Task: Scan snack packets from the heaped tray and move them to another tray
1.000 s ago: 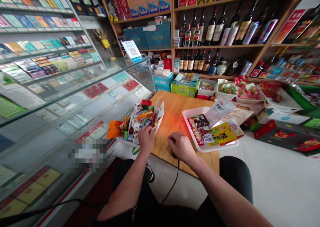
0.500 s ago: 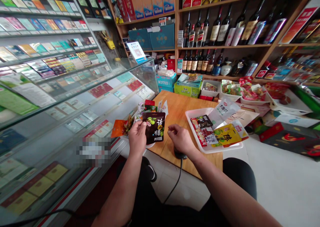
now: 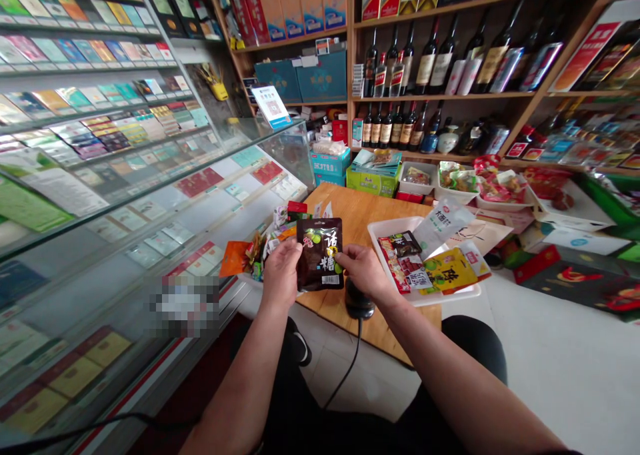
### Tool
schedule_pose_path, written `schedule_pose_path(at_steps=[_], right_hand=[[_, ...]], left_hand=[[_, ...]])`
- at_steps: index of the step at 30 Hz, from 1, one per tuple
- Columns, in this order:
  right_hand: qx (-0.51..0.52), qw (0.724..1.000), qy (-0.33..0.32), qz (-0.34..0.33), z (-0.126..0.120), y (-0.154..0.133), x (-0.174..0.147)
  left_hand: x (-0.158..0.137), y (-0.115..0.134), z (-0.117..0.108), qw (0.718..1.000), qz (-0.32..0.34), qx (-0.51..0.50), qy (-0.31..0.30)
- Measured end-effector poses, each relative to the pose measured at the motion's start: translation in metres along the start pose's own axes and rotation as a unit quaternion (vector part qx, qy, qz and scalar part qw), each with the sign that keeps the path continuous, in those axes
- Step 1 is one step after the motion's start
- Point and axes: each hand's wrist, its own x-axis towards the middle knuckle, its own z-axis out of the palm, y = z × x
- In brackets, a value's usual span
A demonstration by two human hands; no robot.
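Note:
Both hands hold up a dark brown snack packet (image 3: 320, 253) with green fruit pictures and a barcode, above the near edge of a small wooden table (image 3: 350, 215). My left hand (image 3: 281, 273) grips its left side and my right hand (image 3: 361, 271) pinches its right side. Under my right hand a black corded scanner (image 3: 358, 305) rests on the table edge, its cable hanging down. Behind the packet lies a pile of mixed snack packets (image 3: 265, 241) at the table's left.
A white tray (image 3: 385, 225) with several packets sits on the table's right. A glass display counter (image 3: 150, 195) with cartons runs along the left. Wooden shelves with wine bottles (image 3: 425, 61) and boxes fill the back. More trays (image 3: 460, 181) and boxes stand behind the table.
My left hand pulled the dark packet out of the pile and lifted it. My right hand left the scanner and took the packet's right side.

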Motion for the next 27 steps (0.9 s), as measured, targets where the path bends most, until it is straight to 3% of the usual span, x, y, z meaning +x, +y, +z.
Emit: schedule_pose_path(at_steps=[5,9,19,27], right_hand=[[0.015,0.999,0.028,-0.005,-0.014,0.003,0.003],[0.013,0.999,0.031,-0.02,-0.028,0.011,0.008],[-0.029,0.997,0.059,-0.031,-0.064,0.027,0.019],[-0.094,0.991,0.089,-0.045,-0.08,0.053,0.028]], left_hand=[[-0.006,-0.002,0.001,0.994,-0.083,0.016,-0.071],[-0.008,-0.006,0.003,0.99,-0.087,0.048,-0.098],[0.013,-0.033,0.025,0.979,0.009,0.173,-0.106],[0.027,-0.047,0.039,0.927,0.102,0.333,-0.138]])
